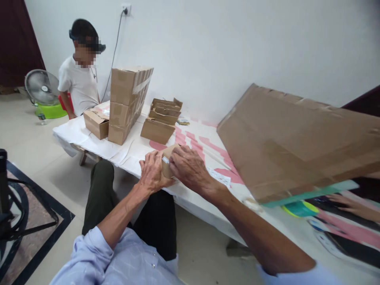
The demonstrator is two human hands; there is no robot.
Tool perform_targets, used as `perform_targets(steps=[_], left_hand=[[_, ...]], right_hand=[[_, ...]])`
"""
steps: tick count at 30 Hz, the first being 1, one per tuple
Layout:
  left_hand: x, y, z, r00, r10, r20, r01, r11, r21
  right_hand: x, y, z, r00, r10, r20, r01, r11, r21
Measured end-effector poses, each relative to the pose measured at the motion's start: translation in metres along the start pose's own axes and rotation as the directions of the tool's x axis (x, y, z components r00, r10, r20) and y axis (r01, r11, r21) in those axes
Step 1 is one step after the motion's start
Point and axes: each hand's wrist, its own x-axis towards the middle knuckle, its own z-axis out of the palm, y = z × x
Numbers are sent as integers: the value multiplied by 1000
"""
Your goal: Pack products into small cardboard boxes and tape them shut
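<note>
At the near edge of the table (135, 166), a small brown box (168, 168) sits between the two hands, and whether it rests on the cloth or is held just above it cannot be told. The left hand (152, 170) is clamped on its left side, with the thumb reaching underneath. The right hand (188, 166) is curled against its upper right part; those fingertips are hidden, so I cannot tell whether they pinch the cardboard. Much of the box is covered by the hands, but a small white label (165, 159) shows between them, its print too small to read. Just beyond the hands stand several open boxes (158, 131) in a row, their insides mostly out of sight. Left of these rises a tall stack of boxes (120, 107), with another box (96, 123) beside it, partly covered by the stack. A printed sheet (220, 177) lies right of the right hand, partly behind the forearm. Farther right, a large cardboard piece (282, 146) leans at a tilt, cut off by the frame, with a roll of tape (299, 208) near its lower edge. Another person's hand (353, 206) is blurred at the right edge. Past the stack, a person in a white shirt (81, 85) sits with both hands out of clear view, near a fan (43, 88).
</note>
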Motion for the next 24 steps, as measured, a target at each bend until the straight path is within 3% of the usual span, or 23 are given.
perform_targets(steps=[8, 13, 16, 24], left_hand=[[2, 2, -1, 1000, 7, -11, -7, 1000, 21], [3, 0, 2, 1000, 7, -26, -6, 999, 34], [4, -1, 6, 999, 12, -41, -9, 998, 60], [5, 2, 7, 1000, 12, -27, -10, 996, 84]], right_hand=[[-1, 4, -7, 1000, 11, 28, -14, 995, 95], [-4, 21, -14, 997, 58, -60, -40, 963, 265], [-5, 24, -18, 997, 61, -50, -48, 971, 234], [2, 7, -27, 988, 3, 156, -6, 1000, 22]])
